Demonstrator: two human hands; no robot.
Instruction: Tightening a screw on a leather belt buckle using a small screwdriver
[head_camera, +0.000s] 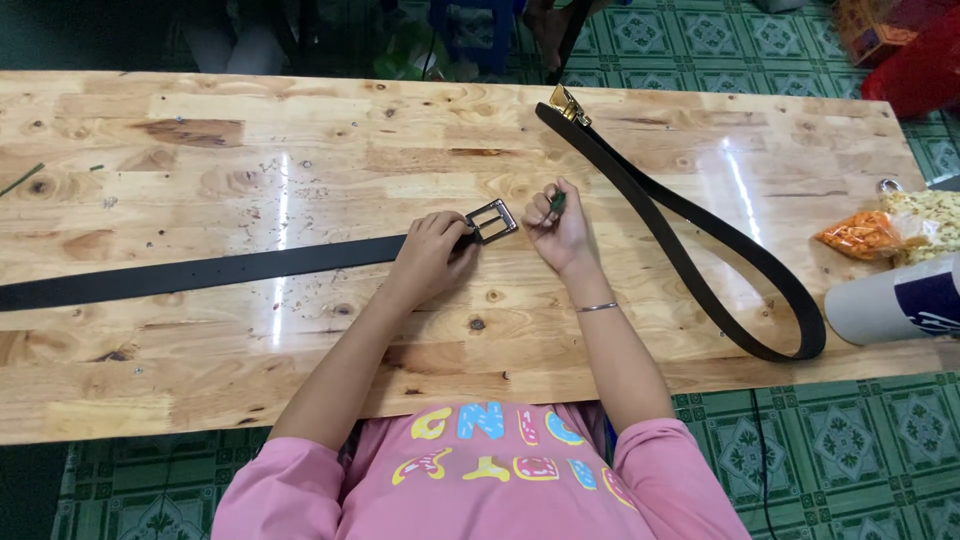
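Left hand (430, 255) clamped on black belt (200, 270) beside silver buckle (492, 220); right hand (560, 228) closed around small dark tool (557, 203).

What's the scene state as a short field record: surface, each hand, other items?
surface: glossy knotty pine wooden table
left hand: pressing the black leather belt with square silver buckle flat near its buckle end
right hand: closed on a small dark green tool, beside the buckle
second belt: dark looped belt with gold buckle, to the right, untouched
right edge: clear bags of orange and yellow snacks; grey roll
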